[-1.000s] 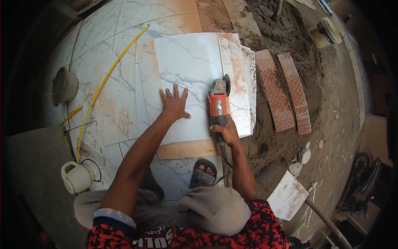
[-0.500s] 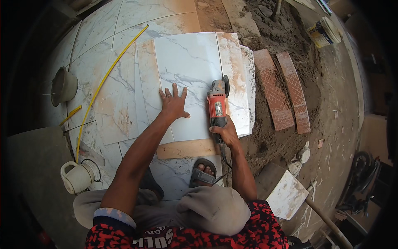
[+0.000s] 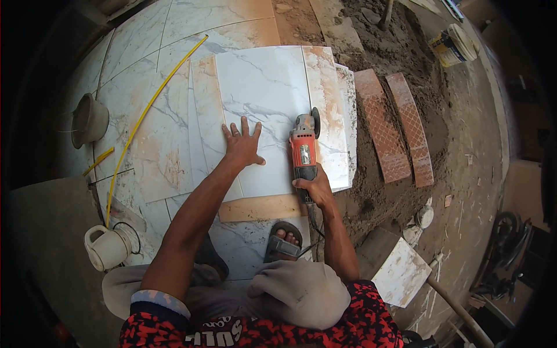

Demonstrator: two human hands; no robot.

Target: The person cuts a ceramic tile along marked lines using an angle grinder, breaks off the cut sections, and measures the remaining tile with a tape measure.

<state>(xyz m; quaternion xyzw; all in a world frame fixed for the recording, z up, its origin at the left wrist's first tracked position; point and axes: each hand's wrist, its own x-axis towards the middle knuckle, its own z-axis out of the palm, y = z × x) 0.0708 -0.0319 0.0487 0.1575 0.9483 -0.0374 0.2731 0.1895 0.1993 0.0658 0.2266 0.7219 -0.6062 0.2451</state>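
A large white marbled tile [image 3: 264,93] lies loose on the tiled floor in front of me. My left hand [image 3: 241,145] presses flat on it, fingers spread. My right hand [image 3: 312,188] grips the rear handle of an orange angle grinder [image 3: 304,148], whose disc [image 3: 315,120] stands at the tile's right part, along a line between the white face and a narrow orange-stained strip [image 3: 328,110]. My sandalled foot [image 3: 283,239] rests just below the tile's near edge.
A yellow tape or rod [image 3: 148,110] runs diagonally across the floor at left. A cream jug [image 3: 107,246] and a grey bowl [image 3: 88,120] stand at the left. Two reddish patterned tiles [image 3: 397,130] lie on sand at right, a tile offcut [image 3: 401,279] near my right knee.
The grinder has shifted slightly forward along the tile's right side. My left hand stays pressed on the tile.
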